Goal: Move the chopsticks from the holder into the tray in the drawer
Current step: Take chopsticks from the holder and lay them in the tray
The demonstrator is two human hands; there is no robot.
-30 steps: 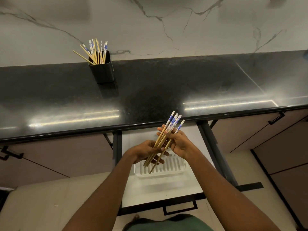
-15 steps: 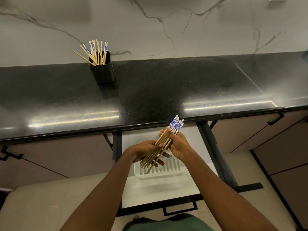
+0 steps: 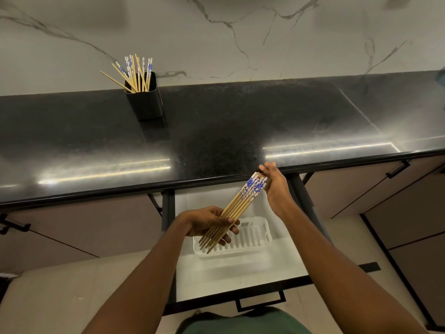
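Black polished stone forms the worktop point(image 3: 240, 121), with a pulled-out white drawer point(image 3: 231, 271) below its front edge. Inside that drawer sits a white ribbed tray point(image 3: 255, 239). Above the tray, the left hand point(image 3: 209, 221) has its grip closed around a bundle of chopsticks point(image 3: 237, 206); the right hand point(image 3: 277, 186), fingers spread loose, touches the bundle's blue-patterned ends. Far behind the tray on the worktop stands a black holder point(image 3: 145, 100) with more chopsticks point(image 3: 134, 73).
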